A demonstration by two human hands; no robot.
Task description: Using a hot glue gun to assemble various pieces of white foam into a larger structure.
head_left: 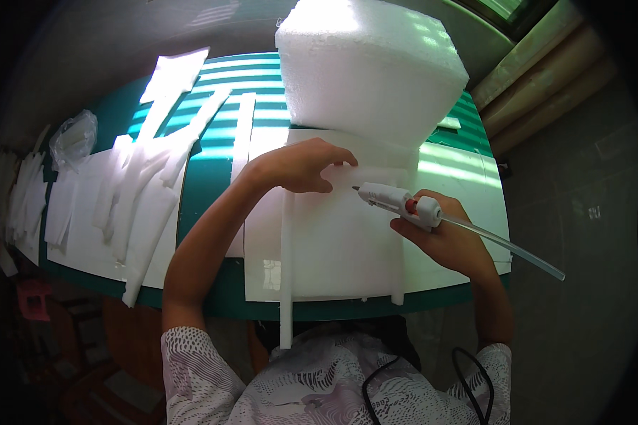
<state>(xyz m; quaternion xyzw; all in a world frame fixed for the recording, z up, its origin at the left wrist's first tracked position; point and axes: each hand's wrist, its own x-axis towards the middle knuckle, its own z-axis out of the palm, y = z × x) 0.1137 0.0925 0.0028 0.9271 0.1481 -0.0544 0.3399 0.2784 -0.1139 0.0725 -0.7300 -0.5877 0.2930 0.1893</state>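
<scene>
A white hot glue gun (pixel 393 200) is in my right hand (pixel 450 237), its fingers wrapped round the handle. The nozzle points left, toward my other hand, and a long translucent glue stick (pixel 510 248) sticks out of the back. Over the upper part of a white foam sheet (pixel 340 241), my left hand (pixel 298 166) is open, thumb and forefinger curved apart with a gap between them. I cannot tell whether it touches the sheet. Along the sheet's left side lies a narrow white foam strip (pixel 286 276), its near end jutting past the table edge. Another strip (pixel 398 273) lies along the right side.
A tall white foam stack or block (pixel 372 71) stands at the far side of the green table (pixel 213 276). Loose foam strips (pixel 138 184) spread over the left side, near a clear plastic bag (pixel 74 138). Wooden chairs stand below left; a curtain (pixel 546 71) hangs at the right.
</scene>
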